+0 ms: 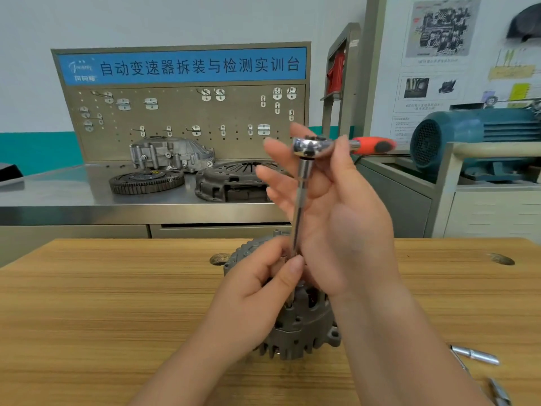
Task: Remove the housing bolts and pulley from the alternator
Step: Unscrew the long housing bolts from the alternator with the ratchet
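A grey cast alternator stands on the wooden table, mostly hidden behind my hands. A ratchet wrench with a chrome head and a red handle sits atop a long extension bar that runs straight down to the alternator's top. My right hand is at the ratchet head, thumb and fingers loosely spread around the head and upper bar. My left hand pinches the lower end of the bar just above the housing. The socket and bolt are hidden by my fingers.
Loose chrome sockets or extensions lie on the table at the right, another near the front edge. Behind, a steel bench carries a flywheel, a clutch cover and a gearbox housing. A teal motor stands at right.
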`<control>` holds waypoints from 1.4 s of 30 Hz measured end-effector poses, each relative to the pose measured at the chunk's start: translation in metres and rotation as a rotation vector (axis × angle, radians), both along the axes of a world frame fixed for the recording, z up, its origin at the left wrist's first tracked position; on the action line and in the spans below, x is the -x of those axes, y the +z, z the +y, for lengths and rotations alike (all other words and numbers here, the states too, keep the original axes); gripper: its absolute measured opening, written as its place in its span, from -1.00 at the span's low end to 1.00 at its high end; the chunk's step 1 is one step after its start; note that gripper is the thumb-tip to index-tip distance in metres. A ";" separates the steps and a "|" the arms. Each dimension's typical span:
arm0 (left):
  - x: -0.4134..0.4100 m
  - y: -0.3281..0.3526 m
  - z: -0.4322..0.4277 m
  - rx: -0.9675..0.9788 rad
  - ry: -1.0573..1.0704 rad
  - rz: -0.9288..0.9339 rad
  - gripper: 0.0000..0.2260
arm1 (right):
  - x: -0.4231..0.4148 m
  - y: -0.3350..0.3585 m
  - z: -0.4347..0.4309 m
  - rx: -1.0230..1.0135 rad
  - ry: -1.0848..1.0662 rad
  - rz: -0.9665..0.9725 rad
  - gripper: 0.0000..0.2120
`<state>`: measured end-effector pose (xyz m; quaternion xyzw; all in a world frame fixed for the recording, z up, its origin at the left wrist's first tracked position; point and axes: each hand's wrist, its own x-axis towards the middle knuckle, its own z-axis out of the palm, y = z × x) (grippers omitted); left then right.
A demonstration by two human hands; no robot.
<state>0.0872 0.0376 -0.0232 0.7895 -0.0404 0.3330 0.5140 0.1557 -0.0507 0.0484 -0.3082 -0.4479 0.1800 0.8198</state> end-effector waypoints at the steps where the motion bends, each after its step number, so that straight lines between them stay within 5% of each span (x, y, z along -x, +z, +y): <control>1: 0.000 0.001 0.000 -0.009 -0.002 0.005 -0.68 | 0.000 0.000 0.000 -0.002 -0.004 0.014 -0.61; 8: -0.005 -0.003 0.001 0.016 0.009 -0.033 -0.88 | 0.004 -0.002 0.002 -0.060 -0.130 -0.134 -0.76; 14: -0.001 -0.001 0.002 0.003 -0.063 0.017 -0.71 | 0.000 0.001 0.000 0.022 -0.013 0.005 -0.57; 18: -0.003 -0.002 0.002 -0.024 -0.006 -0.013 -0.84 | 0.003 0.000 0.000 -0.020 -0.148 -0.092 -0.79; 28: 0.002 0.004 -0.002 -0.043 0.006 -0.002 -0.72 | 0.002 0.002 -0.003 0.014 -0.043 0.026 -0.61; 33: -0.002 0.003 -0.003 0.001 0.056 -0.008 -0.82 | 0.004 0.002 -0.002 -0.046 -0.252 -0.136 -0.78; 42: -0.001 0.000 0.000 -0.042 0.028 -0.013 -0.71 | 0.002 0.001 -0.002 0.038 -0.043 -0.014 -0.63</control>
